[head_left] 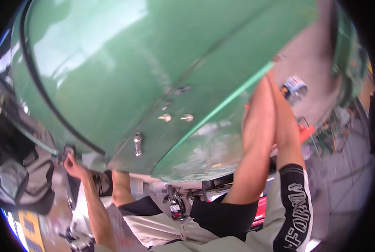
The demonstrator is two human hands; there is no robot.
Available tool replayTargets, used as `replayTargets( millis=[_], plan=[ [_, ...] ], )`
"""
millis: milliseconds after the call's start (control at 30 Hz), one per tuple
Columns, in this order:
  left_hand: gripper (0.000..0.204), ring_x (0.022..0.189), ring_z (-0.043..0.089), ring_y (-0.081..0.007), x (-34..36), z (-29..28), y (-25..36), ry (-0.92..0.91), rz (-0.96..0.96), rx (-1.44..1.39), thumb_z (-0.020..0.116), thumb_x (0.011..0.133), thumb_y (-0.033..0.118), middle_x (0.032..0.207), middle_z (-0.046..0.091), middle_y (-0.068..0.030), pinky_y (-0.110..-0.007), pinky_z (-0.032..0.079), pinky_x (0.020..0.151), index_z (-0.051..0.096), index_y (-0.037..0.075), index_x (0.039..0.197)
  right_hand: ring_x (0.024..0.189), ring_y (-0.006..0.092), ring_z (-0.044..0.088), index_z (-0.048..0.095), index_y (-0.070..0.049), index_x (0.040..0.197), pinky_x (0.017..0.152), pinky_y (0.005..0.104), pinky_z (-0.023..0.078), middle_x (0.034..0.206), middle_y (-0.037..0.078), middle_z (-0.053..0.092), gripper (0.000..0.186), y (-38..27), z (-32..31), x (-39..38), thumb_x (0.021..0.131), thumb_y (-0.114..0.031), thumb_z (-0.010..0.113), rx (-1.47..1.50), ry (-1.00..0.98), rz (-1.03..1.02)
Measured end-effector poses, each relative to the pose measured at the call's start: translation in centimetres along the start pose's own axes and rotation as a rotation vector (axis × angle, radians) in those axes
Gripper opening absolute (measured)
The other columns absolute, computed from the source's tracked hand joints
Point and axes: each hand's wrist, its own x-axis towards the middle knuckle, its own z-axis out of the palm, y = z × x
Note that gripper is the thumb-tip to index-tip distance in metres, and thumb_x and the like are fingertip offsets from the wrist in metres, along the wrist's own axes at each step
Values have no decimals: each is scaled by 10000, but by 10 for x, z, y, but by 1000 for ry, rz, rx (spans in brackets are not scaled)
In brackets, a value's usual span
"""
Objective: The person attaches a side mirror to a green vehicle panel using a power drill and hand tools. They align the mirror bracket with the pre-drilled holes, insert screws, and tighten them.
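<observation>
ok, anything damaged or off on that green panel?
Yes: the green panel has a dull, scuffed, whitish patch near its lower edge, beside the right hand, unlike the glossy paint above. The left hand is at the lower left edge. The picture is too blurred to tell more.

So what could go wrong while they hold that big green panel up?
The panel might slip: the left hand grips only its lower edge, and the right hand just presses flat on the rim. Another person's hand lies beside it there, so fingers could get pinched. The bolt sticking out could scratch an arm.
</observation>
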Motion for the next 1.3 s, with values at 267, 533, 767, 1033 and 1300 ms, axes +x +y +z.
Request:
replayTargets(
  millis=[267, 533, 767, 1033, 1300],
  plan=[
    [149, 914, 638, -107, -23, -27, 31, 118, 1, -239, 731, 988, 136, 969, 710, -66, -262, 505, 873, 654, 13, 958, 944, 292, 640, 504, 8, 1160, 779, 425, 559, 1096, 175, 641, 352, -15, 15, -17, 883, -86, 699, 582, 65, -170],
    [219, 804, 565, -89, -13, -4, 22, 188, -10, -301, 820, 913, 192, 872, 670, -20, -247, 473, 794, 697, 10, 911, 847, 205, 635, 609, -7, 995, 649, 369, 603, 1004, 70, 641, 166, 32, -210, -123, 905, 69, 725, 1149, 262, -301],
    [190, 804, 582, -162, -17, -11, 18, 214, -102, -311, 857, 834, 191, 809, 656, -37, -328, 470, 812, 732, 53, 873, 1031, 203, 535, 518, -39, 1332, 993, 381, 433, 1022, 48, 564, 524, -104, -400, -424, 898, -140, 794, 924, -78, -1143],
    [213, 897, 581, -224, -17, 0, 17, 241, -33, -291, 861, 790, 255, 785, 673, 6, -418, 394, 887, 709, 109, 821, 651, 156, 523, 437, -131, 1332, 714, 346, 381, 782, 17, 561, 708, -302, -343, -598, 820, -336, 880, 809, -1283, -1524],
    [178, 891, 600, -208, -16, 4, 12, 317, -18, -376, 867, 779, 226, 764, 690, 34, -386, 405, 863, 726, 128, 824, 638, 190, 550, 392, 92, 1437, 520, 310, 463, 915, 196, 582, 834, -362, -184, -721, 972, -544, 663, 658, -1422, -1016]
  ],
)
